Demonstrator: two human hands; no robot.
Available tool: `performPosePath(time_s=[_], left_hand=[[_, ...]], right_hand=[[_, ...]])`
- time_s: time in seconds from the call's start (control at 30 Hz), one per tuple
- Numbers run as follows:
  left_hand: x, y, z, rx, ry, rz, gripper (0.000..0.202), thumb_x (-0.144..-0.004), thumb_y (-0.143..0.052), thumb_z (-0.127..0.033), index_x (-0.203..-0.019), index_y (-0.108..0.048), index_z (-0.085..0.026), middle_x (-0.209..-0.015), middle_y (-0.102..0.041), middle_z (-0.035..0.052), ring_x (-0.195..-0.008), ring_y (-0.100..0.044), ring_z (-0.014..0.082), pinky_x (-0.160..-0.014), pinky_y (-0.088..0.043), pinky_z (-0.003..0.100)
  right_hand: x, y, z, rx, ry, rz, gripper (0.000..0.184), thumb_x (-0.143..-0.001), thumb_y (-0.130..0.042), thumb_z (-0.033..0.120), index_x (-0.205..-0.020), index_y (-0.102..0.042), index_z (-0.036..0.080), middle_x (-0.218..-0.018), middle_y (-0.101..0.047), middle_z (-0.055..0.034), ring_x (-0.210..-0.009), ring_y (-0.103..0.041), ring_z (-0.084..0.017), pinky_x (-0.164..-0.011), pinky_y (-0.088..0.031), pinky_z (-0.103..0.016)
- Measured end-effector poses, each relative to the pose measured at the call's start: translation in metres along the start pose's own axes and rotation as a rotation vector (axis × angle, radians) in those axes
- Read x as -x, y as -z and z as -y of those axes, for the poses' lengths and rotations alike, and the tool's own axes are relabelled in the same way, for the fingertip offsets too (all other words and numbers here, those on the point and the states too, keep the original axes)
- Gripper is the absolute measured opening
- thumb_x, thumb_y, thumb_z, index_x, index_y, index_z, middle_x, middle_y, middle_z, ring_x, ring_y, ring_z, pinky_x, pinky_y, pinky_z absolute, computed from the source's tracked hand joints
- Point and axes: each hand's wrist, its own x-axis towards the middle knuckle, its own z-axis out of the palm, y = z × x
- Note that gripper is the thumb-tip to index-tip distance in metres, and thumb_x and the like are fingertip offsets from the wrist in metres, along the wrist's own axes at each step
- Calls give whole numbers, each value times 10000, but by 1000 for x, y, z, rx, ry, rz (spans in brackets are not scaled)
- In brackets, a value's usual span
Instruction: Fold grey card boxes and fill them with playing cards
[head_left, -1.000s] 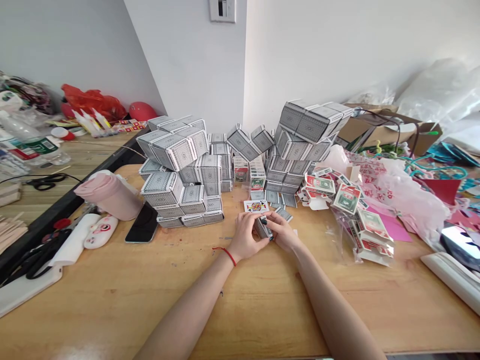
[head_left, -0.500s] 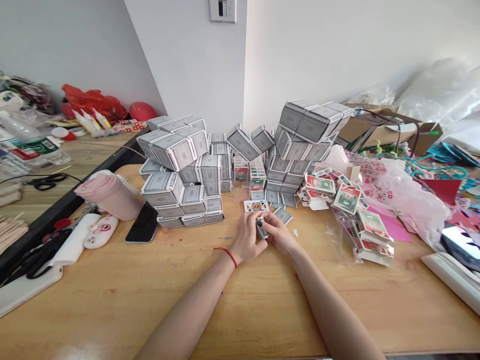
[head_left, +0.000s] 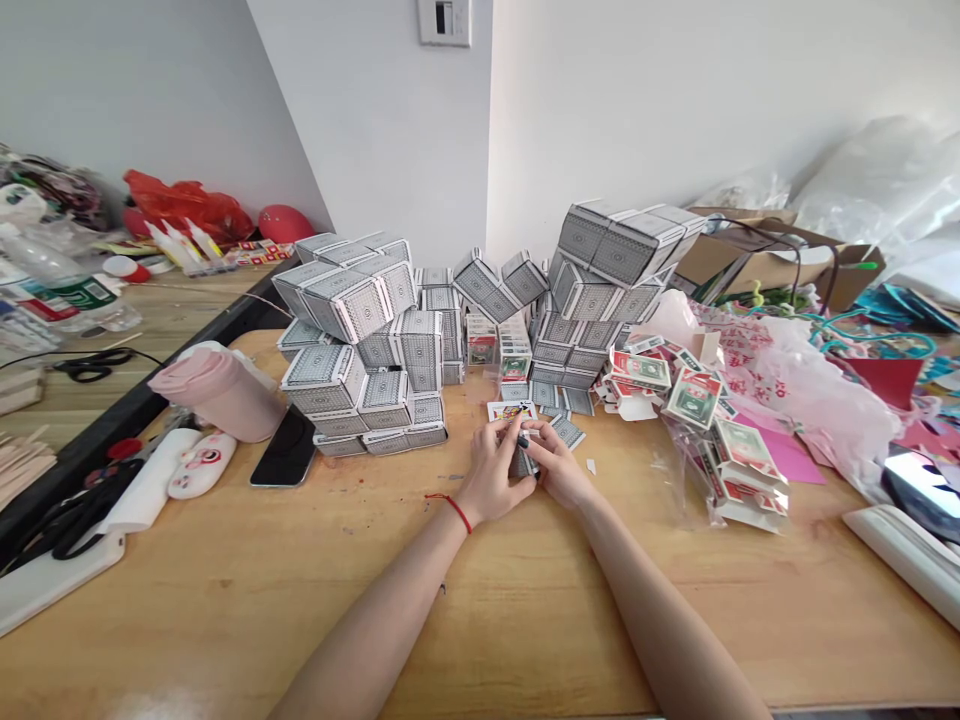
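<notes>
Both hands meet over the table's middle around a small piece of folded playing cards [head_left: 525, 462], patterned grey and mostly covered by fingers. My left hand [head_left: 491, 472], a red string at its wrist, grips it from the left. My right hand [head_left: 559, 468], with dark nail polish, grips it from the right, thumb and fingers close together. Just beyond lies a face-up court card [head_left: 504, 410]. Grey-backed cards [head_left: 568, 431] lie loose to its right. Behind them stand card boxes [head_left: 515, 362] in a row.
Stacked blocks of folded cards rise at left [head_left: 352, 300] and right [head_left: 611, 285]. A phone [head_left: 283, 447] and pink tumbler [head_left: 225, 390] stand left. Opened card boxes [head_left: 742, 465] and a crumpled plastic bag [head_left: 780, 370] lie right. Scissors [head_left: 82, 510] rest at far left.
The fingers have shifted slightly around the folded cards, and more of the grey back shows between the hands. The surroundings stay as they were.
</notes>
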Motion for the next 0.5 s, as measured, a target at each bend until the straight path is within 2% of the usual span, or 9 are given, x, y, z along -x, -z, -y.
performPosePath(time_s=[0.17,0.27,0.37,0.5], left_hand=[[0,3,2,-20,-35,-3,827,-677,-608,-281,-1377,-169,-252,-1190,-341,109,-1109,-353,278,-955,-288,458],[-2,6,2,-25,-51,-32,697,-704,-615,-351,-1323,-307,-263,-1178,-401,97,-1087,-375,262,-948,-309,448],[-4,8,1,-13,-46,-85,617,-670,-659,-382,-1227,-424,-256,-1137,-469,82,-1065,-404,261,-932,-336,452],[-6,8,2,70,-63,-106,567,-643,-688,-277,-1154,-447,-223,-1119,-492,78,-1056,-458,235,-902,-401,416]], right_hand=[[0,0,3,52,-13,-16,318,-685,-659,364,-956,-538,249,-888,-624,-7,-737,-581,-155,-668,-446,-270],[-1,3,3,101,-12,-62,334,-672,-662,384,-952,-546,243,-868,-618,-5,-715,-575,-153,-590,-439,-243],[-3,7,1,185,9,-104,380,-674,-649,406,-1001,-529,254,-884,-609,-6,-705,-570,-157,-545,-436,-240],[-5,9,-4,411,173,-136,376,-703,-621,384,-1034,-522,235,-954,-592,-26,-847,-558,-179,-711,-456,-287]])
